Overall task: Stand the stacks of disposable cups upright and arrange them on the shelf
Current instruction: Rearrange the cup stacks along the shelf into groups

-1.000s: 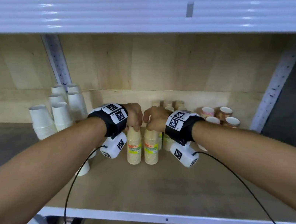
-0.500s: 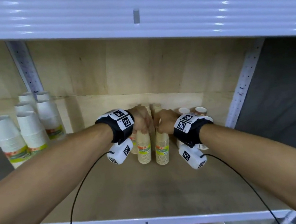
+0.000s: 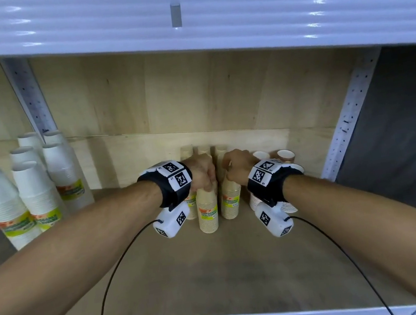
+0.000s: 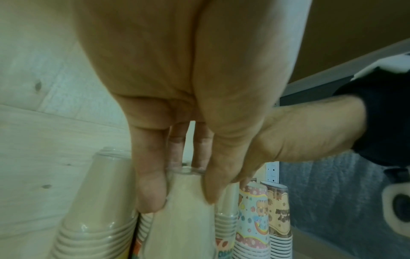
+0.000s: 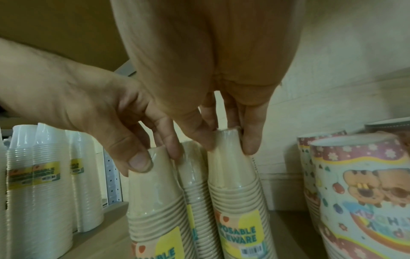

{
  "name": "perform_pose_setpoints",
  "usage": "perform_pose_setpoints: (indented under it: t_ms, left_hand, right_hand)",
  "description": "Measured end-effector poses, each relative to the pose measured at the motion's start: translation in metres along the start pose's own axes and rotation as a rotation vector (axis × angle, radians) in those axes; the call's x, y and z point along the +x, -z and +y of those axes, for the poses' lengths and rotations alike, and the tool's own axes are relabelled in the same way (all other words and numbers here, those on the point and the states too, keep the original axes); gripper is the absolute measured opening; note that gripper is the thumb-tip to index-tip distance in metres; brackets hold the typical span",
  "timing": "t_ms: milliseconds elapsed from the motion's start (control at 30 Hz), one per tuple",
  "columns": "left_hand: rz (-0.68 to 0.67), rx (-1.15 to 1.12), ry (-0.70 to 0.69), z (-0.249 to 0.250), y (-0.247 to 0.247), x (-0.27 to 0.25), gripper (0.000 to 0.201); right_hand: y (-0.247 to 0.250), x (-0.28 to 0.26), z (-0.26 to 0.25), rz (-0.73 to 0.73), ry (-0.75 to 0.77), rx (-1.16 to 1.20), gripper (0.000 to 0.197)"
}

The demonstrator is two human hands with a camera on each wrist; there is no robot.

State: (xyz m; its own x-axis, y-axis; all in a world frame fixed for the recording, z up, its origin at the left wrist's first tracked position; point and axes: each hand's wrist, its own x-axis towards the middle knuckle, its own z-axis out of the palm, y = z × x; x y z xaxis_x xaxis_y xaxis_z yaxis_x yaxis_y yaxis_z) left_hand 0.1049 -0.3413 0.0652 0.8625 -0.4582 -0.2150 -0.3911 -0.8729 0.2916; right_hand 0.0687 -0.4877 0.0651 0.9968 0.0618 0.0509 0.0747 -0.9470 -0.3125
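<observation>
Two upright beige cup stacks stand mid-shelf in front of more beige stacks by the back wall. My left hand (image 3: 205, 182) pinches the top of the left beige stack (image 3: 207, 213); in the left wrist view its fingers (image 4: 150, 198) and thumb clamp that stack (image 4: 184, 227). My right hand (image 3: 231, 172) grips the top of the right beige stack (image 3: 231, 200), and the right wrist view shows its fingers (image 5: 250, 145) round that stack (image 5: 235, 192). The left hand (image 5: 137, 157) holds the neighbouring stack (image 5: 155, 196) there.
Several white cup stacks (image 3: 35, 195) stand upright at the shelf's left. Patterned cup stacks (image 3: 285, 156) stand right of my right hand, close to the metal upright (image 3: 345, 122). The upper shelf's beam (image 3: 180, 25) hangs low overhead. The wooden shelf board (image 3: 219, 272) lies bare in front.
Both hands keep their hold on the tops of the two beige stacks, which have slid a little back toward the rear stacks. My view has swung and moved closer.
</observation>
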Motion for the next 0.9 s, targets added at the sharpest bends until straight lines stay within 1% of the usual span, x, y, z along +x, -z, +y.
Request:
perform_pose_setpoints:
  t_ms: [333, 467, 667, 767, 900]
  left_hand:
    - [-0.002, 0.013, -0.037, 0.001, -0.002, 0.013, 0.032]
    - [-0.01, 0.012, -0.037, -0.001, -0.001, 0.015, 0.032]
    - [-0.031, -0.001, -0.036, -0.002, 0.001, 0.014, 0.04]
    - [-0.016, -0.005, -0.041, -0.002, 0.006, 0.011, 0.038]
    - [0.021, -0.012, -0.018, -0.003, 0.023, 0.0, 0.034]
  right_hand:
    - [-0.011, 0.021, 0.006, 0.037, -0.007, -0.002, 0.029]
    - [-0.013, 0.026, 0.007, 0.028, -0.005, -0.008, 0.028]
    - [-0.014, 0.029, 0.009, 0.005, -0.008, -0.012, 0.03]
    - [-0.013, 0.031, 0.009, -0.016, -0.006, -0.016, 0.031]
    - [-0.002, 0.031, 0.003, 0.001, 0.019, 0.004, 0.028]
